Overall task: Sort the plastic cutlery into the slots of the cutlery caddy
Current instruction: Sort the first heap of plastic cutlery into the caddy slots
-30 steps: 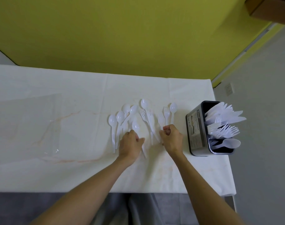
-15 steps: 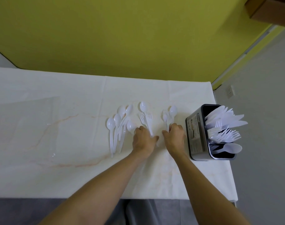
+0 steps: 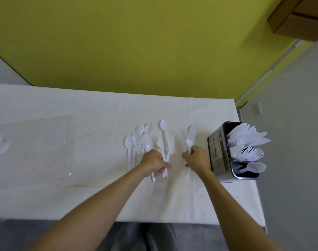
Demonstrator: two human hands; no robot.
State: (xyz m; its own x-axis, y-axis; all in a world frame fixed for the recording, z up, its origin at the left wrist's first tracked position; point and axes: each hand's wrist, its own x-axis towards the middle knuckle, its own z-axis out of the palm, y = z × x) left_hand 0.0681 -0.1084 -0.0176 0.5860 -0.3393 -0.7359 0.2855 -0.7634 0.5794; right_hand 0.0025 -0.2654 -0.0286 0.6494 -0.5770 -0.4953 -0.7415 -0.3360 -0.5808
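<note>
Both forearms bare, no sleeves in view; hands bare, no gloves or rings seen; grey trousers below.

A yellow-green wall rises behind the white table, a brown box high above the table's right end

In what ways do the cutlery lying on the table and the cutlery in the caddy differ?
The loose cutlery on the table lies flat and mixed, spoons beside forks; the cutlery in the caddy stands leaning, grouped by slot. The left hand and right hand grip table pieces; nothing touches the caddy pieces. Both are white plastic.
</note>
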